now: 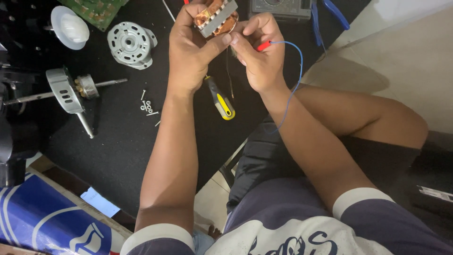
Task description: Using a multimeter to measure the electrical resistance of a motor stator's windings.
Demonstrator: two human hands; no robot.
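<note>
Nearest the body, both forearms are stretched out over a black mat.

A motor winding, copper coil with a grey plate stack, is held up off the mat at the far edge, clamped in the left hand, thumb pressed across its lower side.

A red probe tip with a blue lead is pinched in the right hand, fingers closed on it, tip touching or just beside the winding; contact cannot be confirmed.

Risks, as judged:
- The probe could skid off the thin coil wire, the winding being held in the air.
- The blue lead, draped over the right wrist, could snag and pull the tip away.
- The loose screws and washers and the yellow screwdriver under the hands could be knocked and scattered.

Farther off lie a motor housing, a rotor shaft and a meter.
</note>
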